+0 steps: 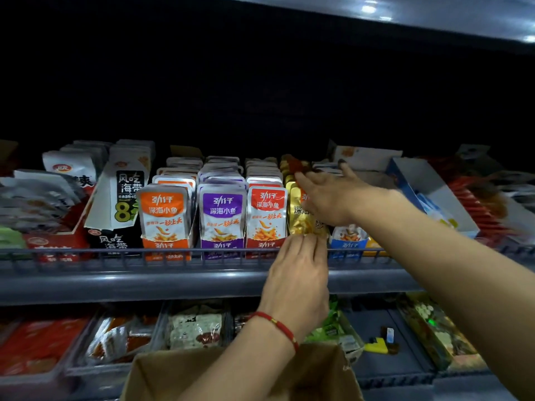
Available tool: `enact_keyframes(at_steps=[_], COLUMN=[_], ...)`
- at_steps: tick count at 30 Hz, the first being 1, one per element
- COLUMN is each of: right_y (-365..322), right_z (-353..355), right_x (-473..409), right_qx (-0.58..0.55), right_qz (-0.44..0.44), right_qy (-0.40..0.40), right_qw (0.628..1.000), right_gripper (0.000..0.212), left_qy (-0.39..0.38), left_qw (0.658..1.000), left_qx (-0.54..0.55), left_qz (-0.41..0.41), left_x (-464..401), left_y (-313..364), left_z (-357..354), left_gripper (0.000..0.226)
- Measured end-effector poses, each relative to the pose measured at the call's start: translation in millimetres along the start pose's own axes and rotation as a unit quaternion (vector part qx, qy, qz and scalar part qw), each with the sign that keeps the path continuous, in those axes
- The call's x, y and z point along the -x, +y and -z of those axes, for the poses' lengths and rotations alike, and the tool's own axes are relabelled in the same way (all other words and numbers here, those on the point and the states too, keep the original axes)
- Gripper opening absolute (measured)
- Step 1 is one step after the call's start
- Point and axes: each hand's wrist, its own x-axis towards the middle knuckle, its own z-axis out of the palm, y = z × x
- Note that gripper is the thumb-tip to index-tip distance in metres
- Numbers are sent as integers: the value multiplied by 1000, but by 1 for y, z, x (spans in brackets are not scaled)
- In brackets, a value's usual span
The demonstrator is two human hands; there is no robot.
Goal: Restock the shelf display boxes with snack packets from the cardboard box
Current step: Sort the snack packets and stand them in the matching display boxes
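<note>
A row of gold snack packets stands in a display box on the middle shelf, right of the red-labelled packets. My right hand lies flat over the top of the gold row, fingers stretched toward the back. My left hand, with a red string on its wrist, reaches up from below, and its fingertips touch the bottom front of the gold packets at the shelf rail. The open cardboard box sits at the bottom of the view, under my left forearm.
Orange and purple packet rows stand left of the red ones; black seaweed boxes lie further left. A blue-white display box sits tilted at right. A wire rail fronts the shelf. Lower shelf bins hold other snacks.
</note>
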Motion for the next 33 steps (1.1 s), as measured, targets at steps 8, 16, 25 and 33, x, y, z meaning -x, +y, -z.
enact_keyframes(at_steps=[8,16,25,33], right_y=[2,11,83,66], right_z=[1,5,-10,-49], right_x=[-13,-2,52,37], right_qx=[-14,-123,-305,-207], right_qz=[1,8,-30,34], right_qy=[-41,14,220,137], right_qw=[999,992,926,968], right_gripper=[68,69,36,63], left_qy=[-28,-26,46,-23], left_qw=[999,1000,996,995], left_qx=[17,0,15,-81], left_qz=[20,9,-73,-46], left_x=[-3,-1,6,-31], left_y=[7,5,24,55], left_z=[10,10,-13,-26], left_gripper=[70,71,67,79])
